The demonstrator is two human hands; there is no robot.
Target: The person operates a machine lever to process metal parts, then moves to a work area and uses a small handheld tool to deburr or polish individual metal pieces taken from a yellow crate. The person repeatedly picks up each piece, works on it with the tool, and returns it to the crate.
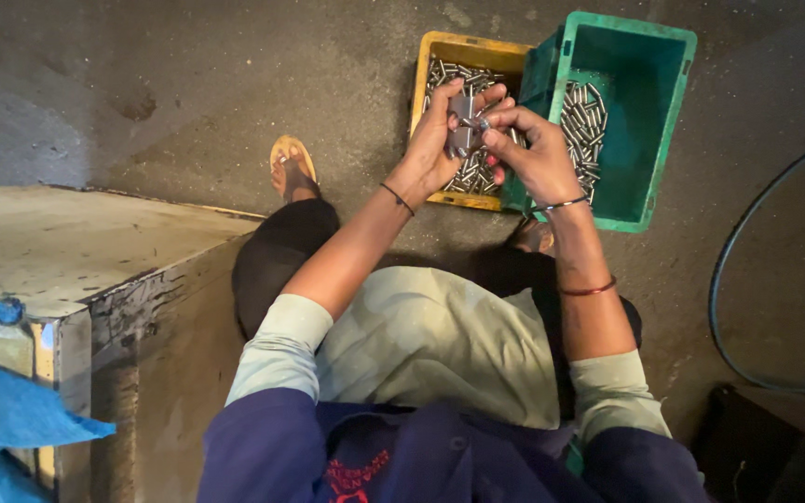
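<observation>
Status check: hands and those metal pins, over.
Left hand holds small metal block. Right hand pinches at it. Pins in yellow crate, green crate. Nothing blocking.

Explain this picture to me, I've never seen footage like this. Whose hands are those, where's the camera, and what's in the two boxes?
There is no machine here. The single picture comes from a camera worn on a person's head, looking straight down, so you see their own arms, lap and a sandalled foot on the concrete floor.

The left hand and right hand meet above two boxes on the floor. Together their fingers hold a small grey metal piece; its exact shape is too small to tell.

The yellow box holds many small shiny metal pins. The green box, tilted against it, holds more of the same pins, heaped along its left side.

At the left stands a worn wooden bench; at the right a dark hose curves over the floor.
</observation>
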